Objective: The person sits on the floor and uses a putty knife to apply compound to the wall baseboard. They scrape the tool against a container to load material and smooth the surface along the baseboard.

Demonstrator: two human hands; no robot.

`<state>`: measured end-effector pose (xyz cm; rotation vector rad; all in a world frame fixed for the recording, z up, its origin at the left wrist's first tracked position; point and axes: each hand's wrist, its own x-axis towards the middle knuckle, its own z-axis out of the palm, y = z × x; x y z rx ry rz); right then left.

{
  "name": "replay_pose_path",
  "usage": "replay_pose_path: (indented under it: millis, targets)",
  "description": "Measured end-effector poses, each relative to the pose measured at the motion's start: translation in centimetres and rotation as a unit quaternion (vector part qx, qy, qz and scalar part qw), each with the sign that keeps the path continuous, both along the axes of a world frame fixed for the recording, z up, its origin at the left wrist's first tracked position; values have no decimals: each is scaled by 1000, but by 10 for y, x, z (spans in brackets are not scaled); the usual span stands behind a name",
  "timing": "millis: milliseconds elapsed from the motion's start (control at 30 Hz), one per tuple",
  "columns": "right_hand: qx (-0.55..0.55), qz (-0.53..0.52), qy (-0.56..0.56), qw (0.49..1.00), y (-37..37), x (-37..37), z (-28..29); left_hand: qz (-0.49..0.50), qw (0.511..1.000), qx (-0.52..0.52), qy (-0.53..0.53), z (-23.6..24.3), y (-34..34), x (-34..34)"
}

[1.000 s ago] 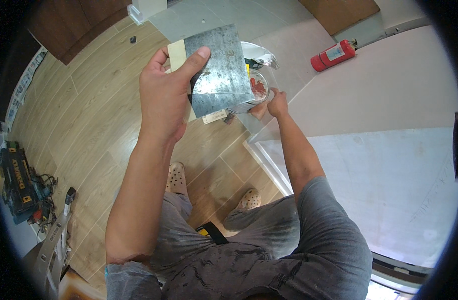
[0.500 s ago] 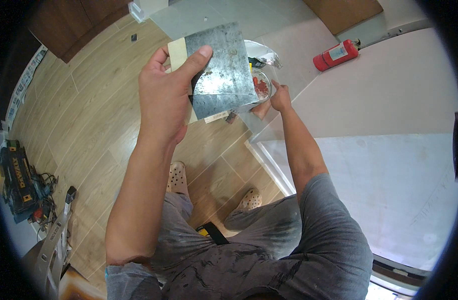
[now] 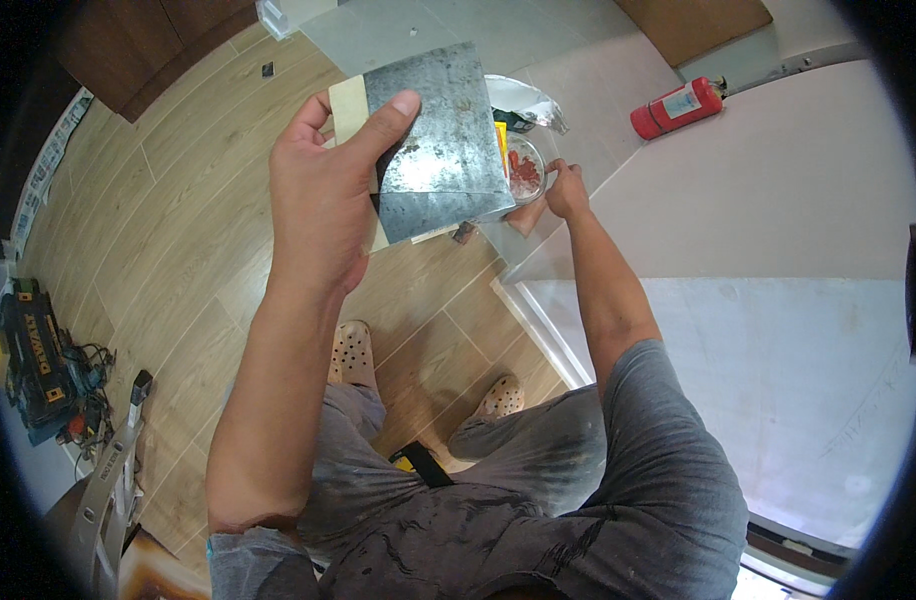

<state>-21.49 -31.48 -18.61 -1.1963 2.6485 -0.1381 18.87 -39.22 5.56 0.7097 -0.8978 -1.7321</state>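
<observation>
My left hand [image 3: 328, 190] grips a wide putty spreader [image 3: 433, 140], a scuffed grey metal blade with a cream back edge. My thumb presses on its face and the other fingers are behind it. Just right of the blade is a round clear container [image 3: 540, 178] with reddish crumbly material [image 3: 523, 172] inside; the blade hides its left part. At the container's right rim is my right hand [image 3: 566, 190], its fingers curled in; whatever they hold is too small to make out. Beyond the container, a silvery foil bag [image 3: 533, 98] shows partly from behind the spreader.
A red fire extinguisher [image 3: 678, 108] lies at the far right near a brown board [image 3: 693, 30]. On the left are a black-and-yellow tool case [image 3: 36, 350] with cables and a metal ladder [image 3: 108, 490]. Wood-look floor [image 3: 208, 200] meets grey tiles [image 3: 398, 40]. A pale panel [image 3: 748, 220] stands at right.
The spreader in my left hand has shifted slightly left, showing more of the clear container. My right hand's extended finger has curled in at the container's rim.
</observation>
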Motion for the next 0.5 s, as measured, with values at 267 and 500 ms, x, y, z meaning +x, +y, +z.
replay_pose_path:
  millis: [267,500]
  targets:
    - [-69,35,2,997,-8,-4,-6,0,1000,4,-14,-3,-3,2]
    - [-69,25,0,997,-12,-2,-7,-3,1000,14,-18,-5,-5,2]
